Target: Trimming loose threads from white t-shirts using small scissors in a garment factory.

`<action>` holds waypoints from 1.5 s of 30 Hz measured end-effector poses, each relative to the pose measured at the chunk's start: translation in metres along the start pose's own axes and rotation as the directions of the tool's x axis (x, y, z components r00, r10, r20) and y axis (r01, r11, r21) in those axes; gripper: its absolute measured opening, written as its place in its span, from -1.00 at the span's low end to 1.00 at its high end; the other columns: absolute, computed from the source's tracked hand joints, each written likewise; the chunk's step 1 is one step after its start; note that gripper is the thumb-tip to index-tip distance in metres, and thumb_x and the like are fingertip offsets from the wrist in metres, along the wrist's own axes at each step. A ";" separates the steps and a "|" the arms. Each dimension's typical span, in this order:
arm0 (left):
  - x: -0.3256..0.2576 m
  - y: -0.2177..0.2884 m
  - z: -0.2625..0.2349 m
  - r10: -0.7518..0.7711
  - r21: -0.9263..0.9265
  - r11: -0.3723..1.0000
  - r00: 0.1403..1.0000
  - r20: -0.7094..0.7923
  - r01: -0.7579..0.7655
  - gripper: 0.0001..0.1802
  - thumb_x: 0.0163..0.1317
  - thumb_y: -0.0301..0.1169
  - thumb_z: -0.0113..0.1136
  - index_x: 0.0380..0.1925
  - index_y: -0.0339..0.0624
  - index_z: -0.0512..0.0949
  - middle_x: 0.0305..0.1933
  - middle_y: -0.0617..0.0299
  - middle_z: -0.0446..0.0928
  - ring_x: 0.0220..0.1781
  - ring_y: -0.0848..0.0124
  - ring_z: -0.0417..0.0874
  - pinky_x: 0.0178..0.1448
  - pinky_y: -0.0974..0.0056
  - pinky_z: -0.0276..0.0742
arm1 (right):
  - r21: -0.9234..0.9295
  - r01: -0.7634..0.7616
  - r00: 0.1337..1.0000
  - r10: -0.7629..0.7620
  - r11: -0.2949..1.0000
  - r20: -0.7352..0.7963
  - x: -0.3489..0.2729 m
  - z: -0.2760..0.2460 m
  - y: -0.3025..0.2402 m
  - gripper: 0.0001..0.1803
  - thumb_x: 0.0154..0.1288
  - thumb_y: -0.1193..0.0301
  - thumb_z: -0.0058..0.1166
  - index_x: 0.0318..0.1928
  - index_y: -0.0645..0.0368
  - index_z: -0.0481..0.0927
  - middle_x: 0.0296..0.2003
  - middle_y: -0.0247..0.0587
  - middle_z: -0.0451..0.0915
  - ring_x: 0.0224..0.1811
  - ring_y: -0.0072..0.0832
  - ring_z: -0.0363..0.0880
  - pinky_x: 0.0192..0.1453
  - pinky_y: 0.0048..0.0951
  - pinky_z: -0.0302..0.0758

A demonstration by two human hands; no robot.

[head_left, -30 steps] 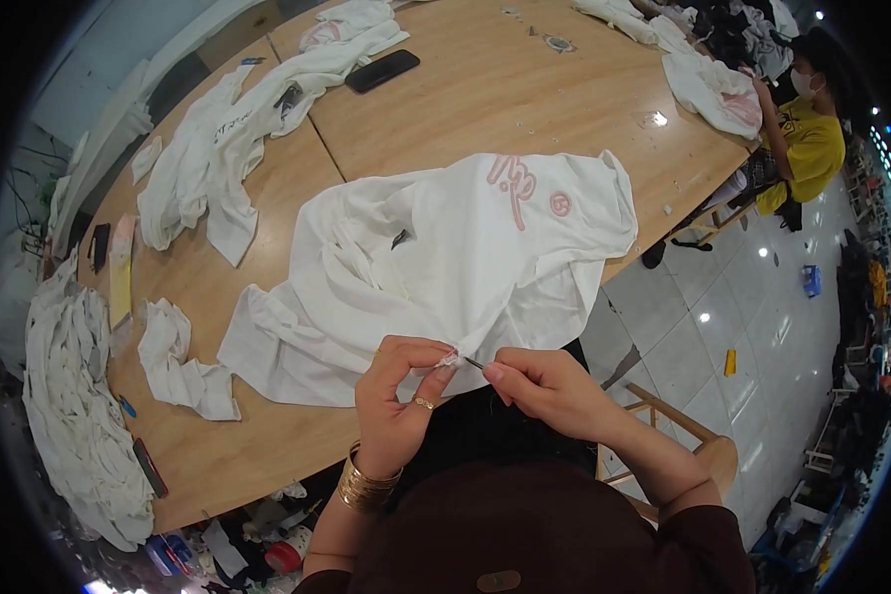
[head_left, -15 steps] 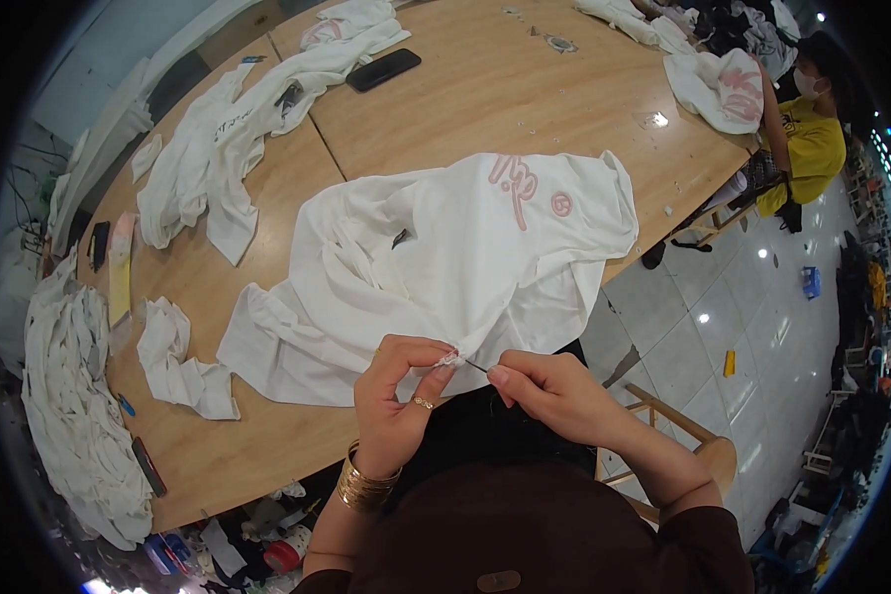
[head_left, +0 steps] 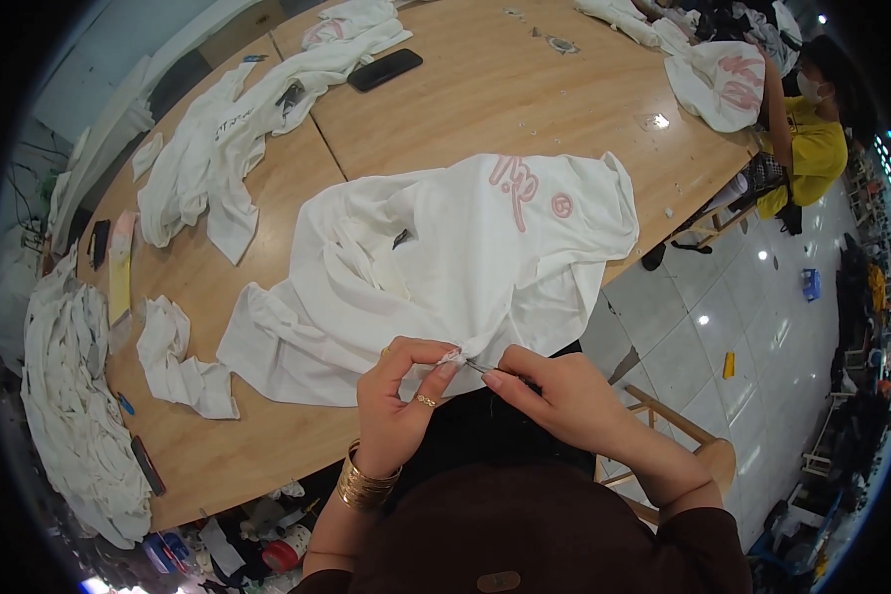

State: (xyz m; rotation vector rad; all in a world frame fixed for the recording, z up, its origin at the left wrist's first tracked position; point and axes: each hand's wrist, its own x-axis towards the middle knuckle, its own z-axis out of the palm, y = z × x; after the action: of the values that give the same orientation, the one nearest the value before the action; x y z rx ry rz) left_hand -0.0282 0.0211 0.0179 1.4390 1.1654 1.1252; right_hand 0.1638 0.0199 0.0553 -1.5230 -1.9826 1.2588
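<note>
A white shirt (head_left: 436,267) with pink printing is spread on the wooden table in front of me, its near edge hanging toward my lap. My left hand (head_left: 396,396) pinches a bunched bit of its near edge between thumb and fingers. My right hand (head_left: 569,396), closed, grips a thin dark metal tool (head_left: 476,366), like tweezers or small snips; its exact kind is too small to tell. The tool's tip meets the pinched cloth beside my left fingertips. Most of the tool is hidden inside my right hand.
More white garments (head_left: 203,163) lie at the far left of the table (head_left: 445,99), near a black phone (head_left: 386,69). A heap of white cloth (head_left: 74,406) fills the left edge. A person in yellow (head_left: 814,148) sits at far right; a wooden stool (head_left: 715,465) stands at my right.
My right hand has shifted slightly left, bringing its fingers and the tool closer to the pinched cloth. My left hand stays nearly still.
</note>
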 end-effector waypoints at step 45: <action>0.007 0.000 0.003 -0.030 0.030 0.999 1.000 -0.005 0.030 -0.93 0.08 -0.58 0.19 -0.39 -0.27 0.53 -0.33 0.23 0.53 -0.31 0.48 0.50 -0.19 0.41 0.39 | 0.295 0.015 0.957 0.071 0.955 -0.281 0.026 0.007 -0.003 -0.78 0.11 0.39 0.15 -0.27 0.25 0.51 -0.53 -0.21 0.54 -0.57 -0.57 0.41 -0.44 -0.53 0.38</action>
State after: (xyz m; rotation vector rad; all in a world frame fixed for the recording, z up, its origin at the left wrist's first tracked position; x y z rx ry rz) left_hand -0.0244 0.0274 0.0181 1.4376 1.2076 1.0946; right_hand 0.1473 0.0396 0.0477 -1.4916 -1.5191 1.2001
